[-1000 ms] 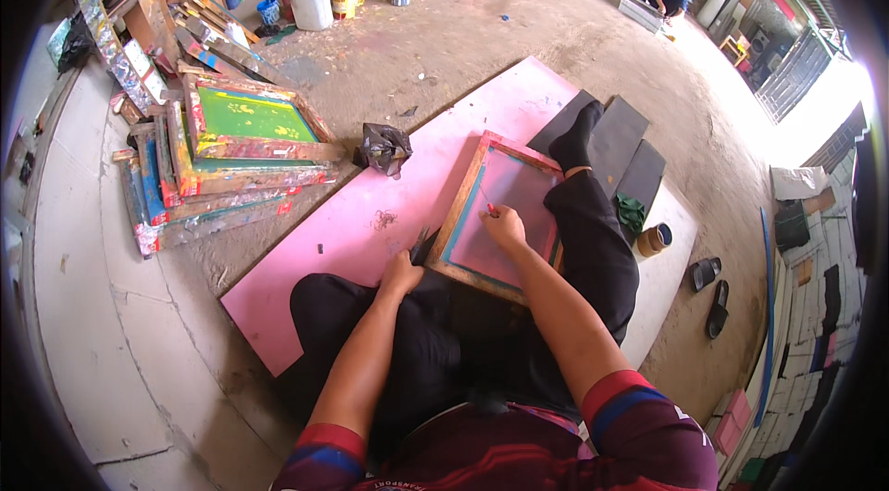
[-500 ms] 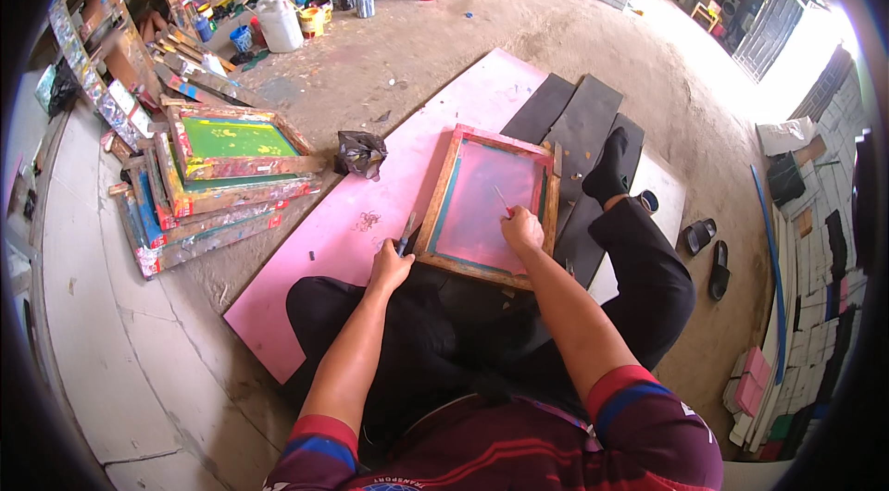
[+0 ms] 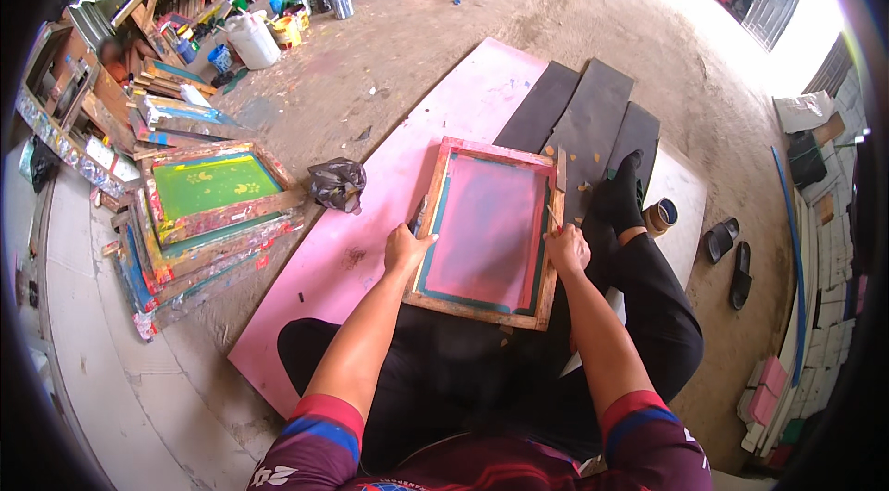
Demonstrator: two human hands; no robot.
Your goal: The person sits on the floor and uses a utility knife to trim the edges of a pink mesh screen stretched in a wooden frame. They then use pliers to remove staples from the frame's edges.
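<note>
Wooden screen-printing frame [image 3: 488, 232] flat on pink board [image 3: 370, 241], over my lap. My left hand [image 3: 406, 248] grips left rail, right hand [image 3: 567, 248] grips right rail. Judged stiff, light; mesh fragile, so hold rails only.

- 1 view only, from a camera worn on the person's head, looking steeply down and forward over their lap.
- It sits close to the left hand [image 3: 405, 248] and right hand [image 3: 567, 248], both on a wooden frame [image 3: 489, 230] just below centre.
- The fisheye lens bends the concrete floor [image 3: 463, 37] outward; the far end of the shed is probably too small to read.
</note>
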